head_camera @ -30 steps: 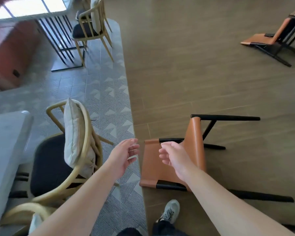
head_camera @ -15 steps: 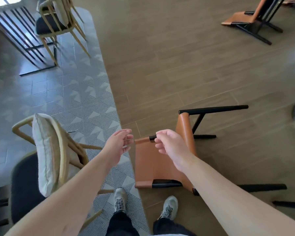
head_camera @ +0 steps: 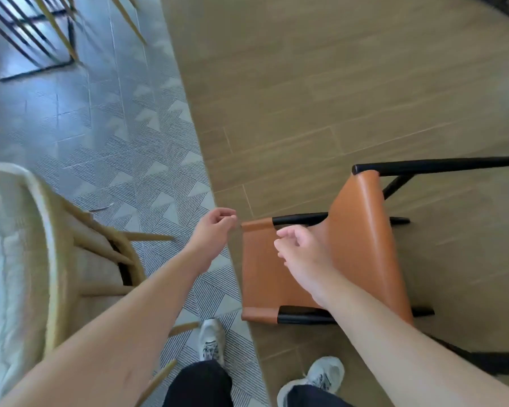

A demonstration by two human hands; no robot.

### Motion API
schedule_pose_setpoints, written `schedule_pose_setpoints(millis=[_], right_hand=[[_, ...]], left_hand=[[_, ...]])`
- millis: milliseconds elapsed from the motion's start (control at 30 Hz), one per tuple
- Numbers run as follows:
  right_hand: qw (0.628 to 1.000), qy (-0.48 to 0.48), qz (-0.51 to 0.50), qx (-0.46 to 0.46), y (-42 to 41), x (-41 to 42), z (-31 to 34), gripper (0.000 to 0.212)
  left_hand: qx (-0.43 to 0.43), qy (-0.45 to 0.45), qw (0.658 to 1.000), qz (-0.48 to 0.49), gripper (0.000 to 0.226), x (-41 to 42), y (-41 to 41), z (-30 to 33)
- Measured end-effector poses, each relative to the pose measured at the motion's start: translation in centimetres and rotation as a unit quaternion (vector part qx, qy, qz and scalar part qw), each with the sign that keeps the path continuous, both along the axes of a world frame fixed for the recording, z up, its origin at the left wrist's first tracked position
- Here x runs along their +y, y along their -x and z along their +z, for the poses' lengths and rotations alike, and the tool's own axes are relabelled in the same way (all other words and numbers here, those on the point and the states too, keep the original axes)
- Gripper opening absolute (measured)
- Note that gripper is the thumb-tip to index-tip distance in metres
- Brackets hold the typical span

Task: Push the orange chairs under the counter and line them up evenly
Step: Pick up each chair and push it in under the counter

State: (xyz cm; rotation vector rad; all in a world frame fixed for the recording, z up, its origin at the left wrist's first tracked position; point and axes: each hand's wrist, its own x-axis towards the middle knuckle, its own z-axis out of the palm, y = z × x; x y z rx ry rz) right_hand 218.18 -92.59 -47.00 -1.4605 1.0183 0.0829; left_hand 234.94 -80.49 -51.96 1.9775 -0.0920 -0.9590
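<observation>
An orange leather chair [head_camera: 362,230] with a black frame lies tipped on its side on the wood floor, right of centre. My left hand [head_camera: 215,230] hovers just left of the chair's near orange edge, fingers loosely curled and holding nothing. My right hand [head_camera: 301,251] hangs over the orange leather with its fingers spread and nothing in it. Whether either hand touches the chair is unclear. No counter is in view.
A light wooden chair with a cream cushion [head_camera: 41,259] stands close at my left on a grey patterned rug [head_camera: 130,142]. My two white shoes [head_camera: 210,339] stand below, by the rug's edge. A black table base [head_camera: 27,39] is at top left. Wood floor stretches beyond the chair.
I have stepped closer and looked further down. The second orange chair at top right has left the view. Both hands have come nearer the fallen chair, and the left fingers have curled.
</observation>
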Motion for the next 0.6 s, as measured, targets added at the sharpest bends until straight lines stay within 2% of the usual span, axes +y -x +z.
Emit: schedule_pose_setpoints(millis=[200, 267, 333, 400, 500, 600], right_hand=[[1.000, 0.004, -0.003, 0.017, -1.1, 0.5, -16.0, 0.015], [0.999, 0.023, 0.011, 0.040, -1.0, 0.9, -21.0, 0.016], [0.996, 0.057, 0.036, 0.058, -1.1, 1.3, -26.9, 0.018], [0.993, 0.088, 0.043, 0.072, -1.4, 1.6, -32.5, 0.022], [0.986, 0.136, 0.050, 0.088, -2.0, 2.6, -40.1, 0.030], [0.977, 0.172, 0.051, 0.112, -2.5, 4.1, -46.6, 0.040]], left_hand=[[-0.031, -0.007, 0.998, -0.063, 0.008, -0.7, -0.8, -15.0], [-0.070, -0.027, 0.990, -0.120, 0.007, -0.6, -1.2, -19.5], [-0.130, -0.055, 0.968, -0.207, 0.008, -0.4, -1.8, -25.0], [-0.207, -0.105, 0.919, -0.318, 0.019, -0.1, -2.8, -29.9], [-0.286, -0.169, 0.816, -0.473, 0.037, 0.2, -4.6, -36.0], [-0.347, -0.190, 0.712, -0.580, 0.044, 0.2, -6.0, -41.4]])
